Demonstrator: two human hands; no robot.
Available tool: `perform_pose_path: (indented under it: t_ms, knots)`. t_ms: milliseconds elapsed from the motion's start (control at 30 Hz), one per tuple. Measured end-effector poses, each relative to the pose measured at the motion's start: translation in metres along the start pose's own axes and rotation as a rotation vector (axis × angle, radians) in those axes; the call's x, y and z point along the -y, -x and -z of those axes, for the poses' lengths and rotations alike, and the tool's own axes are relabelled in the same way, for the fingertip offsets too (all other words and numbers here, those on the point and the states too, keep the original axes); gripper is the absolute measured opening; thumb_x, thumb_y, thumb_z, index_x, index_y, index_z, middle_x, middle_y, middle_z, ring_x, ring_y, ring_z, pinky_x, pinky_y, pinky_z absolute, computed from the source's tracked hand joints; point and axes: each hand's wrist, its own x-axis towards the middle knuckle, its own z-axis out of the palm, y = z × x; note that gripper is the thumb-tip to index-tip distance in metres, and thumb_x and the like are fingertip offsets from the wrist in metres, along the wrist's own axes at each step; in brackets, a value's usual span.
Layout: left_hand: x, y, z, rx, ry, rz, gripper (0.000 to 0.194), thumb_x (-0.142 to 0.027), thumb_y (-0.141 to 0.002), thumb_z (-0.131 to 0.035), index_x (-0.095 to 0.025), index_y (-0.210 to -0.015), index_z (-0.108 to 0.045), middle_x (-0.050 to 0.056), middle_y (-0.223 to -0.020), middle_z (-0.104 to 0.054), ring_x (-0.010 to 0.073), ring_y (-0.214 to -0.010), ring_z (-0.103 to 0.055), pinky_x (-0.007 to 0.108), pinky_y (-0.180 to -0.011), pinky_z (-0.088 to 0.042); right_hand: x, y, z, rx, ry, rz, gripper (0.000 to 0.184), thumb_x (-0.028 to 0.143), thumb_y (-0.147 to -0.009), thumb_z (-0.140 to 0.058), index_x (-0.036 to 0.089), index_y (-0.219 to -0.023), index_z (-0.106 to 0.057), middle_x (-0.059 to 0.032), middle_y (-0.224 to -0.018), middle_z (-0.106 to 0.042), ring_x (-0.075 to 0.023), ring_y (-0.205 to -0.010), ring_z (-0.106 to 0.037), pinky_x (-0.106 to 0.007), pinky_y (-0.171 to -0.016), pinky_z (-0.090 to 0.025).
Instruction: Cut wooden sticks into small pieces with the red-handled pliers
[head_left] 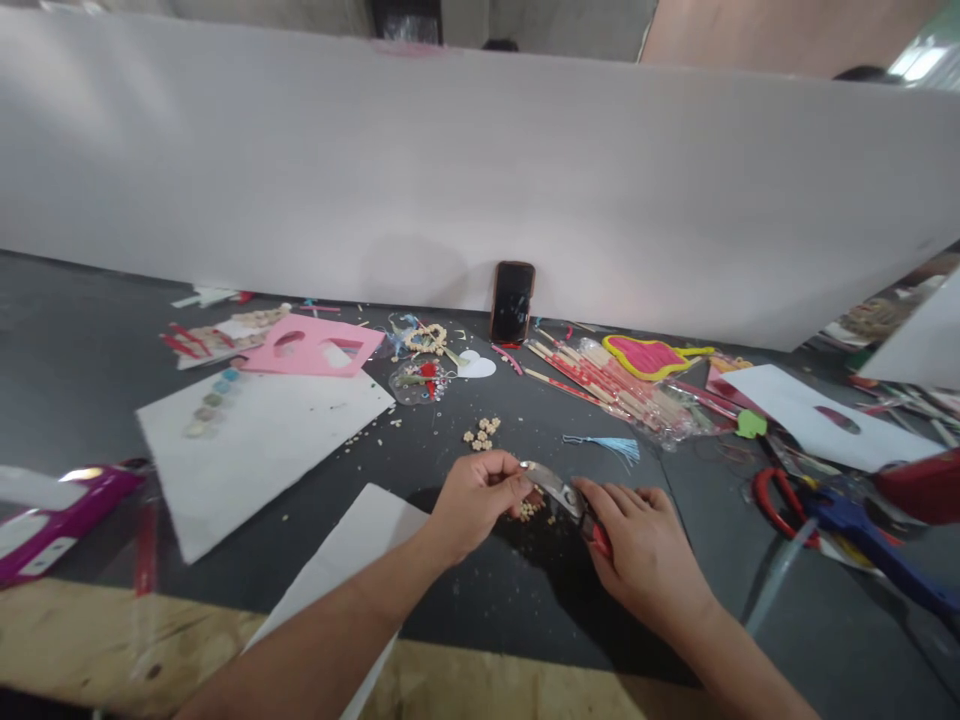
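I take the phone (512, 302), propped upright against the white board (480, 170), as my landmark. Straight below it, at the near part of the dark mat (525, 590), my two hands meet. My right hand (645, 545) is wrapped around the red handles of one pair of pliers (559, 492), whose metal nose points left. My left hand (480, 500) is curled, thumb and forefinger pressed together on something at the plier tip; it is too small for me to tell what. A small heap of pale beads (531, 510) lies just under the tip, and a second cluster of beads (481, 433) sits between the hands and the phone.

Left of the phone I count one pink card (311, 345) with two cut-outs and, nearer me, one big white sheet (262, 445). Right of the phone lie one bundle of sticks (607, 385), one pink shape edged in yellow (649, 357) and one blue tassel (607, 446). Far right and nearer me, one pair of red-handled scissors (780, 500) rests.
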Motion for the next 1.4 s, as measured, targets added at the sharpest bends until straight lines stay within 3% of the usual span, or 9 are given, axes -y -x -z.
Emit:
perform_pose_path:
  t_ms: [433,800,1067,1400]
  knots:
    - [0.0049,-0.0021,0.0024,0.1,-0.071,-0.026,0.024,-0.034,-0.076,-0.058,-0.012,-0.067,-0.061,0.001,-0.058,-0.062,0.008,-0.049,-0.048,0.02,-0.052,-0.036,-0.0064,0.0029,0.0021,0.108,-0.1,-0.001,0.044,0.018,-0.075,-0.046,0.019,-0.119,-0.047,-0.0083,-0.103,-0.062,-0.0216,-0.091,-0.053,-0.035,-0.079,-0.028]
    - [0.0015,0.0008,-0.0004,0.079,-0.023,-0.032,0.021,-0.033,-0.075,-0.058,-0.012,-0.07,-0.061,0.001,-0.061,-0.062,0.0079,-0.05,-0.048,0.019,-0.053,-0.037,0.0017,0.0031,0.0035,0.051,-0.049,-0.047,0.034,0.016,-0.071,-0.047,0.02,-0.105,-0.053,-0.0063,-0.093,-0.065,-0.019,-0.076,-0.056,-0.033,-0.07,-0.027]
    - [0.0017,-0.0027,-0.001,-0.001,-0.085,-0.026,0.016,-0.027,-0.074,-0.058,-0.012,-0.068,-0.061,-0.002,-0.055,-0.058,0.0085,-0.05,-0.049,0.019,-0.051,-0.036,-0.0016,0.0003,-0.0041,0.026,-0.046,-0.017,0.037,0.018,-0.077,-0.044,0.019,-0.113,-0.05,-0.0083,-0.1,-0.063,-0.0211,-0.088,-0.055,-0.035,-0.076,-0.028]
    - [0.0003,-0.0004,0.001,0.052,-0.148,-0.034,0.021,-0.031,-0.075,-0.056,-0.013,-0.066,-0.061,-0.001,-0.054,-0.059,0.0093,-0.049,-0.05,0.019,-0.051,-0.037,-0.0048,0.0011,0.0017,0.06,-0.069,0.006,0.045,0.016,-0.072,-0.046,0.019,-0.117,-0.049,-0.0083,-0.099,-0.063,-0.0209,-0.087,-0.055,-0.035,-0.079,-0.028]
